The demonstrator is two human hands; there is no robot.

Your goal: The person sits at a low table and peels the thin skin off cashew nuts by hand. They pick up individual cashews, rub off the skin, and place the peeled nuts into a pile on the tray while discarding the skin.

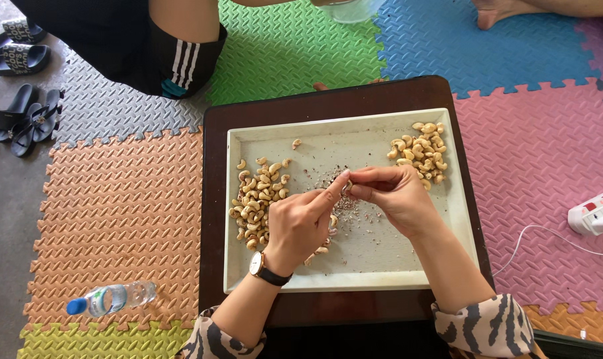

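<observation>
white tray (441, 229) of cashews, both hands (347, 189) pinching one cashew (347, 187), clear blue-capped bottle (111, 298) lying left

Clear plastic water bottle (112, 298), blue cap, pale label band around middle, lying on its side on orange mat, lower left. No signs or screens showing.

A single cashew nut (346, 187) is pinched between the fingers (338, 183) of both hands above the middle of the tray (355, 276); it is mostly hidden, so its state, perhaps partly skinned, is hard to tell. A large heap of pale curved cashews (256, 203) lies at the tray's left. A smaller pile (422, 149) sits in the far right corner. Flaky skin scraps (345, 206) are strewn beneath the hands.
</observation>
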